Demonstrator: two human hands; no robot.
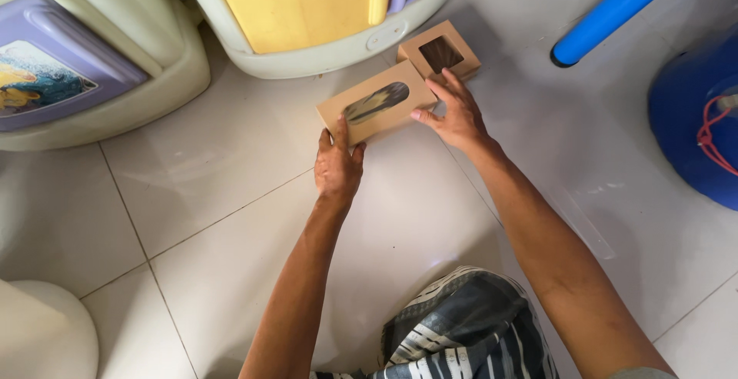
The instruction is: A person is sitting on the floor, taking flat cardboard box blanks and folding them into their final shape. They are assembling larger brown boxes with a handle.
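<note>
Bright soft daylight, glossy tile glare, sharp

A: Pose of the arms?
B: Both forearms extend forward from the lower edge of the view, bare, converging slightly. A knee in striped cloth [469, 325] lies between them.

A: And the hands?
B: Left hand [338, 167] palm down, fingers forward and close together. Right hand [458, 114] angled inward, fingers spread, thumb pointing left. Neither is closed into a fist.
</note>
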